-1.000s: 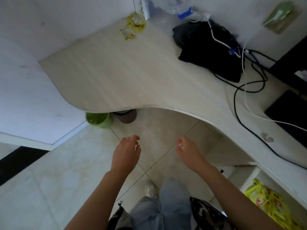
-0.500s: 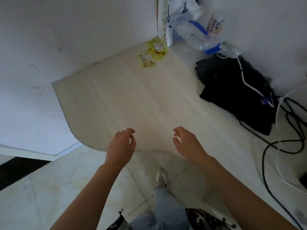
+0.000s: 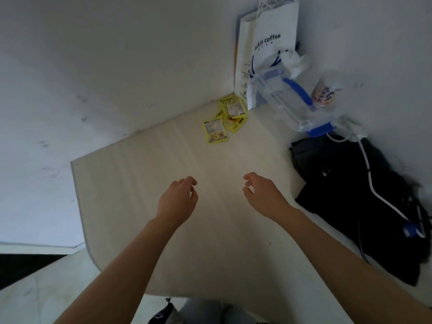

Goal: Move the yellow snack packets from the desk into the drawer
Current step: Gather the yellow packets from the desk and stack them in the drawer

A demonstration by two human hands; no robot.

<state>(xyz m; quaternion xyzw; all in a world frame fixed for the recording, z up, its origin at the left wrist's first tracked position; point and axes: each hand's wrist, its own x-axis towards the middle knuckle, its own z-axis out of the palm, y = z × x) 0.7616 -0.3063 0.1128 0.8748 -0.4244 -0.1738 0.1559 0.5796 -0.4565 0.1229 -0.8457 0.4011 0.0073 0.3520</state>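
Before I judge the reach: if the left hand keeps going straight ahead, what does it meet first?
Bare desk first, as far as this view shows. The left hand points up toward the back corner, so the yellow packets are probably the first thing in line; depth is unclear.

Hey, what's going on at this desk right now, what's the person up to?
A person is reaching both bare arms out over the pale desk. The left hand and the right hand hover with loosely curled fingers, holding nothing. A small pile of yellow snack packets lies in the far corner, beside a white paper coffee bag and a clear plastic container. A black bag lies to the right. No packet is picked up yet, and no drawer is in view.
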